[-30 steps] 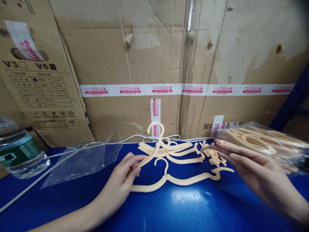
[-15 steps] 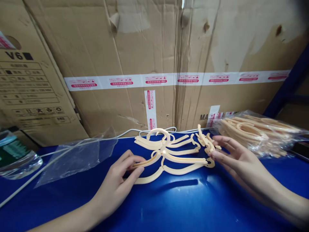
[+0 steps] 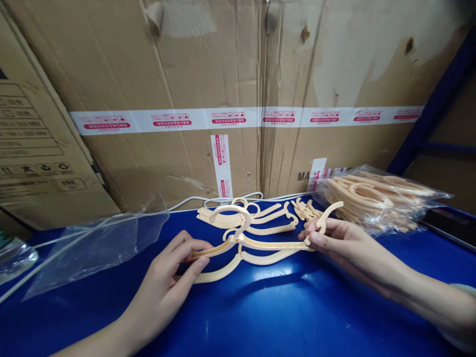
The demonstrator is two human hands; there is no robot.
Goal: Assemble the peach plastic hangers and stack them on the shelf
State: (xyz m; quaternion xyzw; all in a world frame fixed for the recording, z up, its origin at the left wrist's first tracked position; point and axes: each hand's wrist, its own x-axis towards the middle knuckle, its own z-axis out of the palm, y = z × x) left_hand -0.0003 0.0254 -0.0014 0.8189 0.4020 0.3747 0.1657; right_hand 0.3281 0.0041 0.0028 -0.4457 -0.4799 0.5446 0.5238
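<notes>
My left hand [image 3: 174, 270] pinches the left arm of a cream plastic hanger [image 3: 271, 243], whose hook curves upward. My right hand [image 3: 342, 245] grips a small curved cream piece [image 3: 329, 213] at the right end of that hanger's arm; the fingertips partly hide where the two meet. Beneath the held hanger another hanger [image 3: 269, 259] lies on the blue table. More hanger parts [image 3: 219, 218] are spread behind it, and a small heap of curved pieces [image 3: 305, 208] sits just behind my right hand.
A clear bag of hanger parts [image 3: 375, 198] lies at the right, beside a dark flat object [image 3: 449, 228]. At the left are an empty clear bag [image 3: 100, 253], a white cable [image 3: 18, 290] and a bottle [image 3: 17, 258]. Cardboard boxes [image 3: 167, 163] stand behind the table.
My right hand has left the heap with one curved piece and come to the held hanger's right end. My left hand keeps its hold. The camera view has shifted a little to the right.
</notes>
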